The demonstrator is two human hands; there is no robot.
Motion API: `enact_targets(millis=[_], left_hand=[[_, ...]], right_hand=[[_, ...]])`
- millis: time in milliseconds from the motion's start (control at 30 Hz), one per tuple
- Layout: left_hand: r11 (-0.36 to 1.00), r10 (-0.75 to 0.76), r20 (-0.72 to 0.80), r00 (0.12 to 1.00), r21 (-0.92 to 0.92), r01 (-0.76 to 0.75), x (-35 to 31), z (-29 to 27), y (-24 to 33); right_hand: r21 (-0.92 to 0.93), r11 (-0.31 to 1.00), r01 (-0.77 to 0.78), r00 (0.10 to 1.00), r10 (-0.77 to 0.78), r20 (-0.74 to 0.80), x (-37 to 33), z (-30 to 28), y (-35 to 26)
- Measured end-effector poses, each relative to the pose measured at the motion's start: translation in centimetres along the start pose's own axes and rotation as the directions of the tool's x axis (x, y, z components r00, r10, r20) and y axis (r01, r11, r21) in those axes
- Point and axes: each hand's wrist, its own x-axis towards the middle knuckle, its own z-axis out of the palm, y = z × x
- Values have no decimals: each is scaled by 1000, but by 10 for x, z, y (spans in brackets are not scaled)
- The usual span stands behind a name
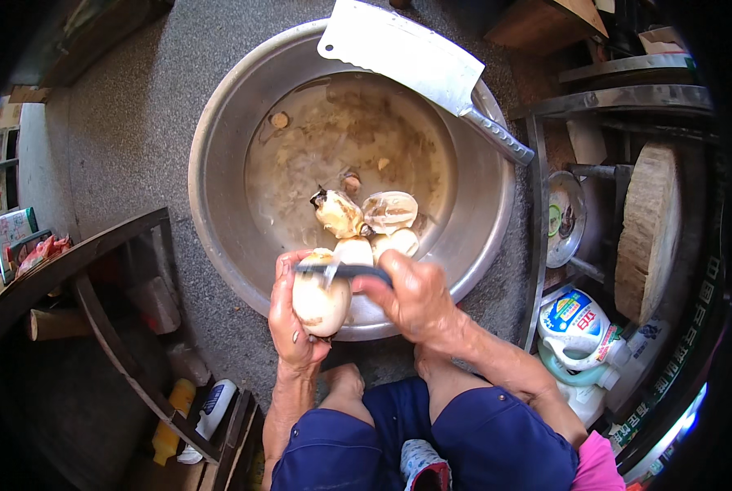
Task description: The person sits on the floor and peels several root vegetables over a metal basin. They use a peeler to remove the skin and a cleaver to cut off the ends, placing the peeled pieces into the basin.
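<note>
My left hand (290,342) is wrapped round a pale, partly peeled lotus root section (320,309), held upright over the basin's near rim. In my right hand (419,299) is a peeler (364,273) with a dark handle, its head lying against the upper part of that root. Beyond my hands, a wide metal basin (217,184) holds shallow, murky brown water. Several more lotus root pieces lie there, among them one with a dark end (339,214) and a pale one (390,211). Small brown scraps (280,120) are in the water.
A large cleaver (403,56) rests across the basin's far right rim, handle pointing right. A metal-framed rack stands at right with a thick round wooden board (648,233) and detergent bottles (577,322). At lower left, a yellow bottle (172,421) sits by a dark frame (108,319).
</note>
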Motion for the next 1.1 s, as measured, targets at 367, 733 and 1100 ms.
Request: enact_targets(millis=[367, 733, 1100], left_hand=[[998, 11, 91, 996, 61, -16, 0, 8, 1], [936, -261, 1, 965, -246, 253, 1, 4, 10], [918, -264, 224, 938, -240, 316, 1, 3, 8]], right_hand=[[213, 946, -242, 969, 225, 101, 11, -24, 9], [142, 988, -54, 989, 33, 144, -9, -16, -17], [201, 938, -283, 959, 281, 36, 11, -27, 5]])
